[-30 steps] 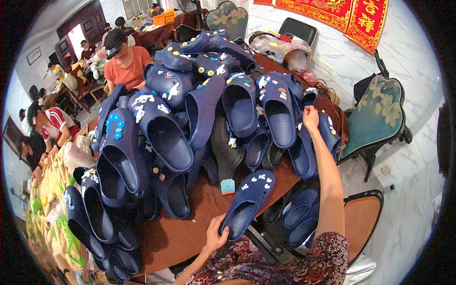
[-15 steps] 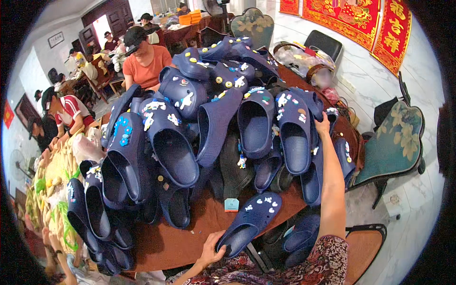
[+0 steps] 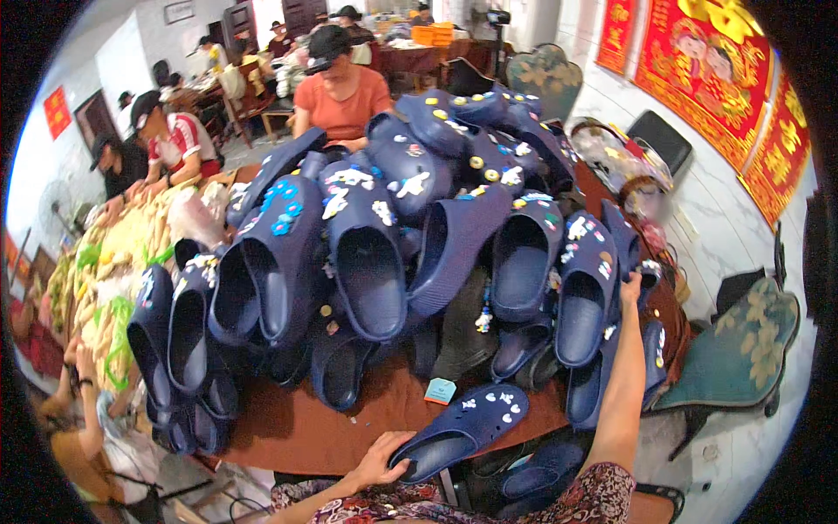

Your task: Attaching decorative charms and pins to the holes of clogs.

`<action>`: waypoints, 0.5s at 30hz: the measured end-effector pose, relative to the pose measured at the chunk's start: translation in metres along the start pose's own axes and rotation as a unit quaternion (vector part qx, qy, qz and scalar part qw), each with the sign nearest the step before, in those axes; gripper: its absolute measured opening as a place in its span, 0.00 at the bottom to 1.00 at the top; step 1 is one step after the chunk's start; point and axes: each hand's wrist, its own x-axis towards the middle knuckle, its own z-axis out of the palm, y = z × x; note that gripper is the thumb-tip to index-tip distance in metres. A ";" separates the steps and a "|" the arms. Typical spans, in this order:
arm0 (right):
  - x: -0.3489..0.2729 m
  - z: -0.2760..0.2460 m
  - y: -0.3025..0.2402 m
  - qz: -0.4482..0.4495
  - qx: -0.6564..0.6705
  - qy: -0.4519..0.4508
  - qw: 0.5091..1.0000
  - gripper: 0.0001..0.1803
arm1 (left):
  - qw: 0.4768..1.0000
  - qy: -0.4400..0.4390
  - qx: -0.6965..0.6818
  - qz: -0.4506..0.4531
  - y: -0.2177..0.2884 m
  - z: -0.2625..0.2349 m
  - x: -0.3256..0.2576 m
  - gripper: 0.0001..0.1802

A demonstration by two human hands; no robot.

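My left hand [image 3: 384, 458] is closed on the heel end of a navy clog [image 3: 463, 428] with white charms on its toe. That clog is at the table's front edge, its opening toward me. My right arm stretches to the right side of a large heap of navy clogs [image 3: 367, 271]. There my right hand [image 3: 630, 288] grips the lower end of another navy clog [image 3: 621, 236]; its fingers are partly hidden. Beside that stands a clog with coloured charms [image 3: 587, 288], opening outward. A small blue-green tag [image 3: 440, 390] lies on the brown tabletop [image 3: 288, 419].
More dark clogs [image 3: 541, 472] are below the table's front edge. To the right stands a green floral-backed chair [image 3: 742, 341]. Across the heap sits a person in an orange shirt [image 3: 345, 96]. At left, a table bears a pile of pale yellowish pieces [image 3: 113, 271]; other people work behind.
The view has swung left, so the scene sits farther right. The clog in my right hand stands more upright. My left hand keeps its hold on the front clog.
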 end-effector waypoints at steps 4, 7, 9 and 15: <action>-0.007 0.002 -0.017 -0.030 0.013 0.031 0.999 0.23 | 1.000 -0.023 0.001 -0.013 -0.001 -0.005 -0.003 0.32; -0.029 -0.017 -0.043 -0.070 0.012 0.054 0.996 0.23 | 1.000 -0.024 0.007 -0.012 -0.007 -0.003 -0.006 0.33; -0.043 -0.033 -0.062 -0.068 -0.007 0.059 0.996 0.26 | 0.999 -0.035 0.011 0.003 -0.010 -0.002 -0.006 0.33; -0.082 -0.104 -0.106 -0.011 -0.071 0.143 0.987 0.34 | 0.999 -0.010 0.010 0.049 -0.007 -0.001 -0.004 0.32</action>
